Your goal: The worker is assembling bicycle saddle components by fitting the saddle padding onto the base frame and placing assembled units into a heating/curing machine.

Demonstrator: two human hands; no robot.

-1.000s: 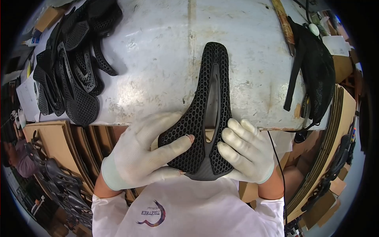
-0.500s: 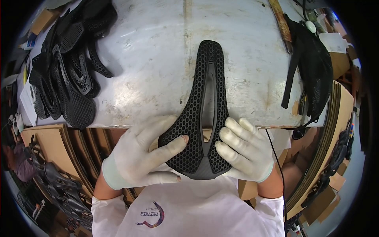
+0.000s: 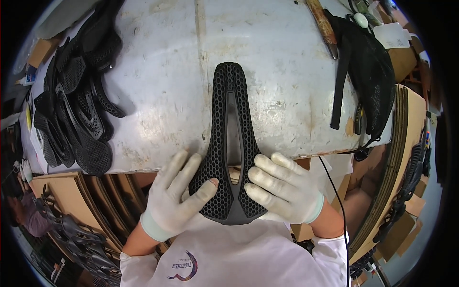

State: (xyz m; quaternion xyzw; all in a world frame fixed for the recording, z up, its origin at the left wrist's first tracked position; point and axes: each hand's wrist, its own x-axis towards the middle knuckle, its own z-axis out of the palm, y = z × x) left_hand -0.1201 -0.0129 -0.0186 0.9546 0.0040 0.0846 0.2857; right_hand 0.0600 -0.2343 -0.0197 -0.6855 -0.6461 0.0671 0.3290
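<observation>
A black bicycle saddle (image 3: pixel 219 158) with a honeycomb top and a long central slot is held between my two white-gloved hands, nose pointing away from me. Its wide rear end hangs over the table's near edge, close to my shirt. My left hand (image 3: pixel 174 203) grips the left wing, thumb pressed on top and the other fingers stretched along the side. On the right wing, the fingers of my right hand (image 3: pixel 287 191) lie across the top surface; its thumb is mostly hidden. The underside of the saddle is out of sight.
A heap of black saddles (image 3: pixel 98 153) covers the left of the worn table (image 3: pixel 282 86). At the right lie a black mesh bag (image 3: pixel 373 79) and a wooden-handled tool (image 3: pixel 321 24). Cardboard sheets (image 3: pixel 406 124) stand upright at both sides. A cable (image 3: pixel 334 191) hangs near my right arm.
The saddle has moved slightly left and closer to me, along with both hands. My left fingers have straightened beside its edge. The whole view has shifted a little.
</observation>
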